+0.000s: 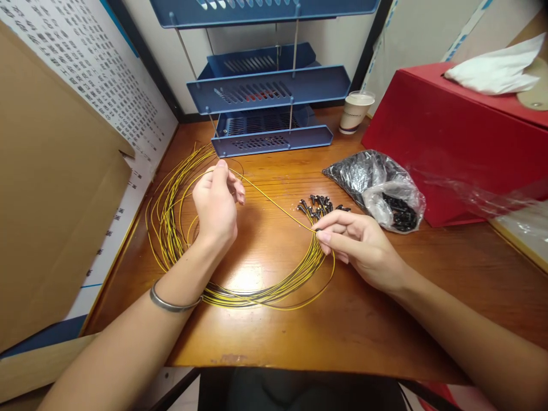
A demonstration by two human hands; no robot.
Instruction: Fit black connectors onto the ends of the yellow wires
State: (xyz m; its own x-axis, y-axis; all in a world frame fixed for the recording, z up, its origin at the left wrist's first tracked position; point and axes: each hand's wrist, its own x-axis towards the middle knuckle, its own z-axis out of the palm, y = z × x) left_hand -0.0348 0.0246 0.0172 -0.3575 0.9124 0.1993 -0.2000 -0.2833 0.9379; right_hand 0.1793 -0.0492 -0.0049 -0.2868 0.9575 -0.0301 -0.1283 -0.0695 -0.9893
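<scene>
A large loose coil of thin yellow wire (pixel 171 228) lies on the wooden table (pixel 385 308). My left hand (pixel 216 202) is raised over the coil's left side and pinches one strand near its fingertips. That strand runs straight across to my right hand (pixel 359 242), which pinches its other end at the coil's right edge. Just beyond my right hand lies a small pile of black connectors (pixel 319 205). A silver bangle sits on my left wrist.
A crumpled plastic bag (pixel 377 182) holding more black parts lies at right, against a red box (pixel 454 131) with tissue on top. Blue stacked letter trays (pixel 269 91) and a paper cup (pixel 356 111) stand at the back. Cardboard (pixel 47 188) leans at left.
</scene>
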